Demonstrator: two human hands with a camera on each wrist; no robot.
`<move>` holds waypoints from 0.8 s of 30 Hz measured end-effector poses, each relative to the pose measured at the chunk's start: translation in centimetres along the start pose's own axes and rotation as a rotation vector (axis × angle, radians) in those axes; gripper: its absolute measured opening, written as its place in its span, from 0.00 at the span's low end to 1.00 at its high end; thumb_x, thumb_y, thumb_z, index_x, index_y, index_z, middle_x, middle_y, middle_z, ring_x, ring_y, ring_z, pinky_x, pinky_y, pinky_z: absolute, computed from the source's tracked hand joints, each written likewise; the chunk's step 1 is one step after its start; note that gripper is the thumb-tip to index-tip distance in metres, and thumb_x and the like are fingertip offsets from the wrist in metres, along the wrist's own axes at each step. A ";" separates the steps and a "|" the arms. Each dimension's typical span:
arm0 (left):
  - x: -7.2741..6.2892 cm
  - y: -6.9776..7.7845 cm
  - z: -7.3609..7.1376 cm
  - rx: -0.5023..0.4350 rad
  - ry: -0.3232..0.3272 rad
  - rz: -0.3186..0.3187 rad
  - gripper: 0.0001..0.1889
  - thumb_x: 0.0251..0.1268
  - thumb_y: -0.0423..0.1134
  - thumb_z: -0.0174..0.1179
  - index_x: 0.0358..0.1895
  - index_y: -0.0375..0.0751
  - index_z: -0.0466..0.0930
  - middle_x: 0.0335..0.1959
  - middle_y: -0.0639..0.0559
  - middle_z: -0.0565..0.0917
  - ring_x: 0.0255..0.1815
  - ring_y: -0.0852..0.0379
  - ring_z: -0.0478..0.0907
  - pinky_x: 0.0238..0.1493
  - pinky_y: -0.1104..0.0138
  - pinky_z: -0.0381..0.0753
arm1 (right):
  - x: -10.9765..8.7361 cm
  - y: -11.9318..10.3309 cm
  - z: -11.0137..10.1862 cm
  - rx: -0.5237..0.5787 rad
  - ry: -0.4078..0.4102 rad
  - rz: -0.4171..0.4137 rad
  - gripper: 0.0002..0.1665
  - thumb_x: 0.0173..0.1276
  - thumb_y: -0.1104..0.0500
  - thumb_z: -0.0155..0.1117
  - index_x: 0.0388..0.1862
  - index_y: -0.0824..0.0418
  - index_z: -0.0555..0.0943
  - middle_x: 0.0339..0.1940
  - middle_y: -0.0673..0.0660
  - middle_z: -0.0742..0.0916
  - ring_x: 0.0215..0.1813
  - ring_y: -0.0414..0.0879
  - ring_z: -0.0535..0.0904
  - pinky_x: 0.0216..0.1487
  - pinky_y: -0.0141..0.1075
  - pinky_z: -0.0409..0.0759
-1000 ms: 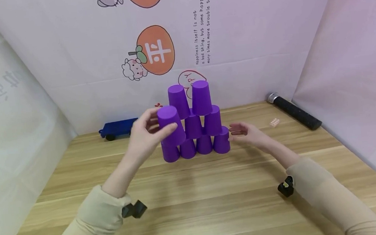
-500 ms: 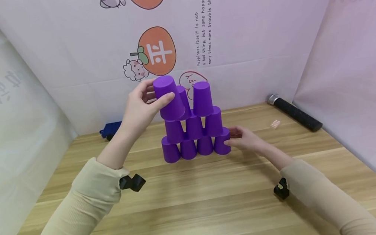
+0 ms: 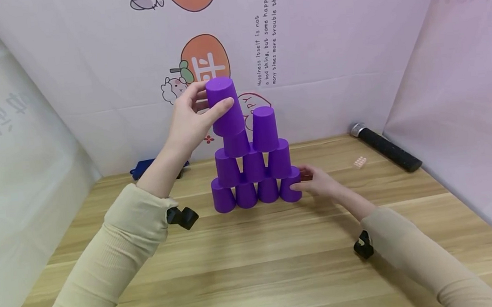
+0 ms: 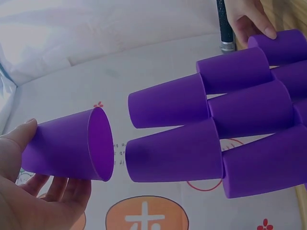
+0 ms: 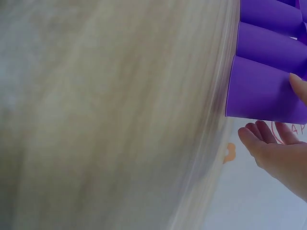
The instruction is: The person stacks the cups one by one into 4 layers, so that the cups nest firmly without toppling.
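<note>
My left hand grips an upside-down purple cup, thumb on its near side and fingers behind. In the left wrist view, the held cup's open rim is a short gap away from the two top cups of a purple pyramid. These are the left top cup, partly hidden in the head view, and the right top cup. Three cups form the middle row, above a bottom row of several. My right hand rests its thumb against the rightmost bottom cup, other fingers loosely extended beside it.
On the wooden table, a blue toy trailer lies behind my left forearm. At the right lie a black microphone and a small pale studded piece. A printed white sheet stands behind the pyramid.
My left hand has raised the cup from beside the middle row to above the left top cup, uncovering the left middle cup. My right hand has moved left, its thumb coming onto the rightmost bottom cup.
</note>
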State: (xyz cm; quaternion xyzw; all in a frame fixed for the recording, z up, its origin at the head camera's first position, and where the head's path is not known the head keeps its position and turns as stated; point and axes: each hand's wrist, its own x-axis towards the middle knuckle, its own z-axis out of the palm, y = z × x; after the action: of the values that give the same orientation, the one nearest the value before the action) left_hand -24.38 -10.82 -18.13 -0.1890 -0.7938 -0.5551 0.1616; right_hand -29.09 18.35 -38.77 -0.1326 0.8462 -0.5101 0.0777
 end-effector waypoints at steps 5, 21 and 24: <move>1.3 0.2 0.4 0.028 0.018 -0.017 0.29 0.55 0.50 0.66 0.61 0.49 0.71 0.55 0.49 0.78 0.54 0.57 0.77 0.54 0.59 0.80 | 0.2 0.0 0.1 -0.014 -0.012 -0.002 0.37 0.60 0.58 0.67 0.64 0.72 0.64 0.58 0.73 0.76 0.61 0.63 0.72 0.64 0.52 0.71; 5.0 -0.1 2.8 0.029 0.014 -0.074 0.28 0.55 0.51 0.66 0.60 0.49 0.72 0.56 0.49 0.78 0.55 0.56 0.77 0.56 0.62 0.77 | 0.5 0.3 0.2 -0.043 -0.021 0.016 0.36 0.60 0.58 0.67 0.63 0.71 0.65 0.58 0.72 0.76 0.61 0.63 0.72 0.61 0.51 0.74; 5.4 -0.3 3.2 0.048 0.008 -0.097 0.29 0.55 0.51 0.66 0.61 0.49 0.72 0.57 0.49 0.78 0.55 0.56 0.76 0.57 0.63 0.77 | 0.4 0.2 0.2 -0.048 -0.021 0.013 0.36 0.60 0.58 0.68 0.63 0.71 0.66 0.58 0.72 0.76 0.61 0.63 0.72 0.61 0.51 0.74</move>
State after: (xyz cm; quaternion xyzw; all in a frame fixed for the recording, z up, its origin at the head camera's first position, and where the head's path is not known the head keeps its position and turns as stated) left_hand -29.44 -7.28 -16.91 -0.1443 -0.8144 -0.5438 0.1421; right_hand -29.47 18.17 -39.06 -0.1342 0.8581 -0.4879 0.0867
